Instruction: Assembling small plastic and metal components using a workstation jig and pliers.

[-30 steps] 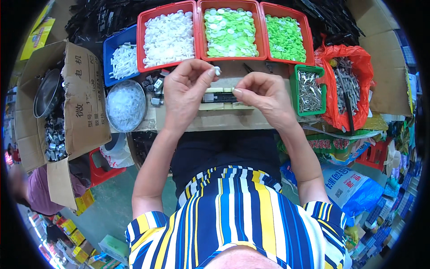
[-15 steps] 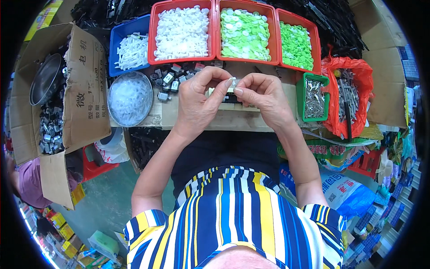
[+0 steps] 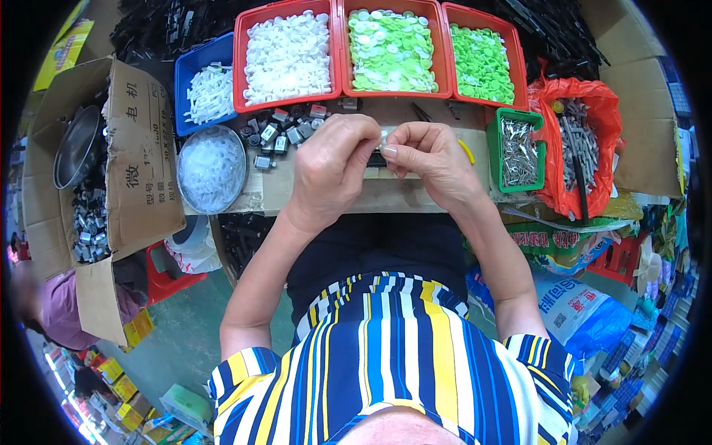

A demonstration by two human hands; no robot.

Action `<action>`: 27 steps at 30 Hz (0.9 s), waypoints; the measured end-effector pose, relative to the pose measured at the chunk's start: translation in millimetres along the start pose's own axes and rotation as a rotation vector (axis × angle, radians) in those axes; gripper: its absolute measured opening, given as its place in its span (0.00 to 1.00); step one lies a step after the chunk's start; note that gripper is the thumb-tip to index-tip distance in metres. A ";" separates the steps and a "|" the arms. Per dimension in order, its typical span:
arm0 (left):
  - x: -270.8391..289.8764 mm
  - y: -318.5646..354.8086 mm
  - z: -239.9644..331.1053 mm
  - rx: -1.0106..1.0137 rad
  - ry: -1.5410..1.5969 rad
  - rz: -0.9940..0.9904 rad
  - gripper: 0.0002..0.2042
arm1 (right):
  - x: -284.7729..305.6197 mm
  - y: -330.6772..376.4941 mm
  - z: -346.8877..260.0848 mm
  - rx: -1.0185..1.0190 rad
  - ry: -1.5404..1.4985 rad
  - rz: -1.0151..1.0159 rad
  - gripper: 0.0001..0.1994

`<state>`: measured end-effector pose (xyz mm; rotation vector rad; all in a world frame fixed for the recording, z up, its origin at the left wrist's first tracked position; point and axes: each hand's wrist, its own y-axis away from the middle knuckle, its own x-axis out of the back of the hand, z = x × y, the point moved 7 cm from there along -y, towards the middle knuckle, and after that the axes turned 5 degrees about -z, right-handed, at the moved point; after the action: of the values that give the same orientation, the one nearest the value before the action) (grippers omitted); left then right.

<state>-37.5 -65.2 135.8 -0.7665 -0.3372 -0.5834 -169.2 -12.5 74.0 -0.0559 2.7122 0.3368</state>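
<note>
Two hands meet above the workbench [image 3: 326, 194]. Going left to right: a round tub of clear parts [image 3: 212, 169], then the left hand [image 3: 330, 167], fingers closed on a small dark part [image 3: 376, 159] that sits between both hands, then the right hand [image 3: 430, 154], pinching it too. Since a second ago the hands have drawn closer together, suggesting a piece is being pressed on.

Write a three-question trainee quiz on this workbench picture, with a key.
1. True or false: the left hand and right hand meet over one small part.
2. The red tray of white caps stands beside which tray? A) blue tray B) green bin
3. Fill in: the round clear bowl holds pale ____ pieces.

Key: 1 true; 2 A; 3 white.
</note>
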 end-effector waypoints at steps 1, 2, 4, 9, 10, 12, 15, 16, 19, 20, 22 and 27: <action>-0.7 -0.1 0.2 -0.002 -0.002 -0.005 0.04 | -0.7 0.0 1.8 -0.005 -0.048 -0.026 0.07; -2.0 0.4 -1.0 0.013 0.018 -0.012 0.04 | -0.9 0.6 2.3 -0.002 -0.053 -0.026 0.07; -5.3 2.9 -2.7 0.026 0.037 -0.020 0.05 | -0.9 2.6 1.9 0.017 -0.082 -0.010 0.06; -18.6 23.4 -34.1 0.506 0.531 -0.002 0.04 | -0.4 8.5 -16.6 0.162 0.142 0.152 0.05; -18.7 24.2 -32.9 0.507 0.531 0.001 0.04 | 1.2 10.9 -24.4 0.231 0.342 0.239 0.04; -21.2 26.4 -32.4 0.546 0.701 0.031 0.05 | -2.3 11.9 -24.6 0.313 0.487 0.224 0.05; -18.8 30.1 -32.6 0.563 0.677 -0.005 0.05 | -9.5 15.3 -30.8 0.424 0.715 0.194 0.07; -17.5 32.0 -33.6 0.565 0.679 -0.001 0.05 | -13.4 15.9 -32.9 0.454 0.796 0.180 0.07; -19.9 39.0 -36.5 0.603 0.771 -0.026 0.09 | -21.5 17.5 -35.8 0.480 0.880 0.185 0.06; -19.0 38.4 -33.1 0.546 0.763 -0.041 0.11 | -22.5 16.7 -34.9 0.477 0.881 0.181 0.06; -18.2 38.6 -30.1 0.437 0.699 -0.079 0.14 | -24.8 16.3 -33.6 0.482 0.896 0.172 0.05; -14.3 40.3 -34.1 0.458 0.523 -0.110 0.13 | -27.5 16.9 -26.7 0.515 0.924 0.150 0.05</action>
<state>-21.8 -61.7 83.5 -0.1400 -0.0210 -0.7520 -155.8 -2.8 112.5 0.1846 3.6243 -0.4884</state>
